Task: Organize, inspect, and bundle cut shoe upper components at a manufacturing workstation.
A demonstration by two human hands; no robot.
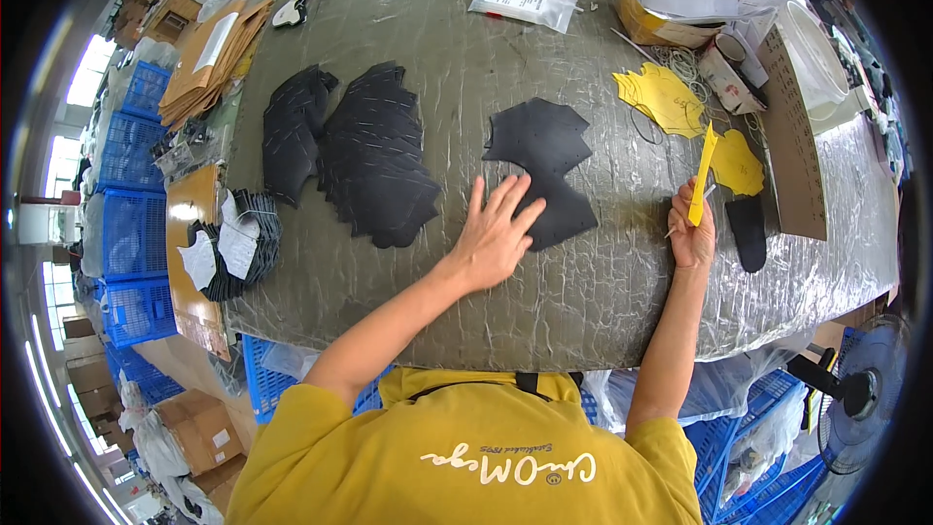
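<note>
A black cut piece of leather-like sheet (540, 141) with small marks along its edge lies flat mid-table. My left hand (494, 238) rests on its lower left part with fingers spread. To the right, my right hand (692, 233) is raised a little and closed around a yellow template (704, 180), seen nearly edge-on. A thin pale stick, perhaps a pen, also pokes out between those fingers. Left of my left hand, overlapping black cut pieces (374, 160) with light marks lie fanned out, beside a second black group (293, 131).
Yellow templates (666, 99) and a black rounded piece (747, 233) lie at the right, near an upright cardboard sheet (795, 141). A full box (671, 5) and a clear packet (525, 2) stand farther back. Bundled pieces (243, 238) and brown envelopes (209, 58) line the left edge.
</note>
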